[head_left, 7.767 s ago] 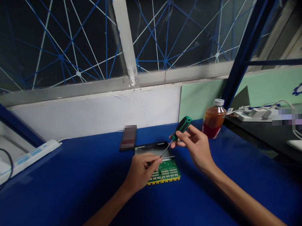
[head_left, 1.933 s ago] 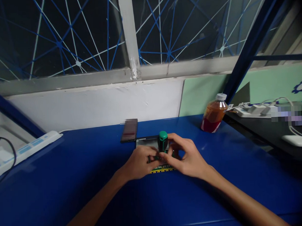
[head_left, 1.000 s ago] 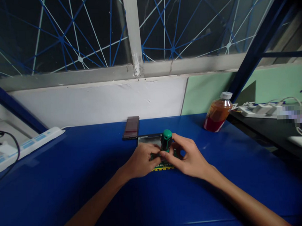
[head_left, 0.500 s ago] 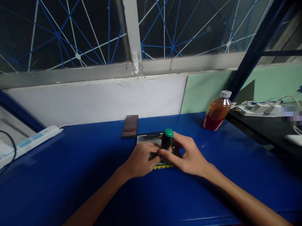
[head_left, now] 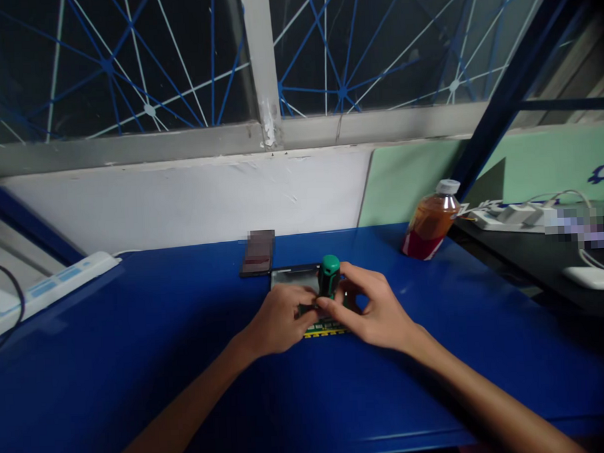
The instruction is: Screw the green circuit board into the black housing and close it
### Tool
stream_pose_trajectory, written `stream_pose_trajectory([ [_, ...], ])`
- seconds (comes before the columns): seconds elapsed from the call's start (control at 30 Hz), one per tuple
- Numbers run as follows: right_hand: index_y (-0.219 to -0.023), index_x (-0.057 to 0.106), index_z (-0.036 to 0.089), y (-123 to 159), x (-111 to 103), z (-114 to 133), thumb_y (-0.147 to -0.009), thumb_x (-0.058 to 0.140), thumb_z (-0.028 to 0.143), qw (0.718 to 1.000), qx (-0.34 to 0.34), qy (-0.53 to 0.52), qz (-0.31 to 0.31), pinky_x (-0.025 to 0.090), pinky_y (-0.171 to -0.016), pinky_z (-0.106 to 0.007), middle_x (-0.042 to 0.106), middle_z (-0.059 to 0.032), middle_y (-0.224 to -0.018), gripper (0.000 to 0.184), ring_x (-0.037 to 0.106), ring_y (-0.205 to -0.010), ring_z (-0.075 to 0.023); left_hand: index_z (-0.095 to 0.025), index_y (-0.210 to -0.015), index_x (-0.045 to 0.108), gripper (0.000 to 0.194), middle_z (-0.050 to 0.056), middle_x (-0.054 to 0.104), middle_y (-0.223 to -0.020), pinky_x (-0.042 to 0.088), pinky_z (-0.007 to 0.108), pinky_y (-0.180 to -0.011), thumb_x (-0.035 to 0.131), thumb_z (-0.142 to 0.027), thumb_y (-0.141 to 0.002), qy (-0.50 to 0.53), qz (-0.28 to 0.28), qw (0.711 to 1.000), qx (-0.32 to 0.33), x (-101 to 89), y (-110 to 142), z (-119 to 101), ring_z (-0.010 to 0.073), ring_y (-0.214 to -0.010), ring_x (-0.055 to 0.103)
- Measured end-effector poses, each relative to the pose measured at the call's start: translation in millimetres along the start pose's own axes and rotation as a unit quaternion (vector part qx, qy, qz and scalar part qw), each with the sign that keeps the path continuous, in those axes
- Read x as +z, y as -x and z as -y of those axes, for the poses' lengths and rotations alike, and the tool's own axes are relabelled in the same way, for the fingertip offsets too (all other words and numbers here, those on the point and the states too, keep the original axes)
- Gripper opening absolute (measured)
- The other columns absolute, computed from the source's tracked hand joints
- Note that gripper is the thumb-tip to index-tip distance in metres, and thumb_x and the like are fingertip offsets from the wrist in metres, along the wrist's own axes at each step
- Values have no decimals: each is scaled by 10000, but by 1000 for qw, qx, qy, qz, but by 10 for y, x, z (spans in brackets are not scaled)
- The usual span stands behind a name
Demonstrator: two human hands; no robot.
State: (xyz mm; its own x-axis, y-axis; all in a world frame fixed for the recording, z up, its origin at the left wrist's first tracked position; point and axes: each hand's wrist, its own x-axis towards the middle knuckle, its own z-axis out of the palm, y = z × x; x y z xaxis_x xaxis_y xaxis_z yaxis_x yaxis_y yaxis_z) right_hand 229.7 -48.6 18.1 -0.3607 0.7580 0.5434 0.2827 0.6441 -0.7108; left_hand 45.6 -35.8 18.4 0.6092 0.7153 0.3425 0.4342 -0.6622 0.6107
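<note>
A screwdriver [head_left: 329, 276] with a green-capped black handle stands almost upright above a green circuit board [head_left: 322, 326] with a yellow front edge. The thumb and fingers of my right hand [head_left: 380, 310] close round the lower part of its handle. From the other side, my left hand [head_left: 281, 321] has its thumb and fingertips pinched together near the screwdriver's lower end. What those left fingertips grip, if anything, is hidden. Behind the hands, a flat grey panel with a dark rim [head_left: 295, 277] shows at the board's far side. Both hands cover much of the board and the screwdriver's tip.
On the blue table [head_left: 190, 405] a phone [head_left: 258, 253] lies just behind the board. A bottle of amber drink [head_left: 430, 222] stands at the back right. One white power strip [head_left: 59, 290] lies on the left, another [head_left: 512, 218] on the black surface at right.
The screwdriver's handle has swung slightly left, and more of its black and green side shows. Both hands keep nearly the same place and grip. The whole view has shifted a little.
</note>
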Motion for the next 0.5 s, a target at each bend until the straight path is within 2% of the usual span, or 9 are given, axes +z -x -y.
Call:
stream_pose_trajectory([
  [0.13,-928,555,185,-3,-1,-16,-790,638,242,1000,1,10,-4,412,-462,-244,518,39,-659,170,509,-490,-85,-144,-704,684,127,-5,622,-653,331,203,-495,627,-205,-799,-13,-16,1000,-3,5,-1,22,97,-538,503],
  [0.23,-930,572,190,-5,-5,-21,-759,674,254,1000,-4,29,-11,420,-474,-247,526,35,-659,209,502,-508,-92,-145,-687,668,102,-6,630,-679,331,201,-505,630,-160,-780,-2,-19,1000,-1,17,4,43,94,-553,507],
  [0.33,-945,575,191,-6,-9,-11,-761,670,265,999,-8,35,-8,423,-478,-248,527,30,-670,220,504,-521,-96,-147,-635,648,173,-13,611,-642,327,205,-519,583,-122,-793,10,-20,1000,7,20,7,38,94,-559,510],
  [0.5,-951,549,190,-5,-3,13,-799,606,250,1000,-21,11,5,415,-465,-244,513,24,-708,173,518,-521,-92,-142,-540,590,281,-20,543,-553,323,216,-519,533,-151,-815,19,-16,1000,11,15,1,22,96,-532,491],
])
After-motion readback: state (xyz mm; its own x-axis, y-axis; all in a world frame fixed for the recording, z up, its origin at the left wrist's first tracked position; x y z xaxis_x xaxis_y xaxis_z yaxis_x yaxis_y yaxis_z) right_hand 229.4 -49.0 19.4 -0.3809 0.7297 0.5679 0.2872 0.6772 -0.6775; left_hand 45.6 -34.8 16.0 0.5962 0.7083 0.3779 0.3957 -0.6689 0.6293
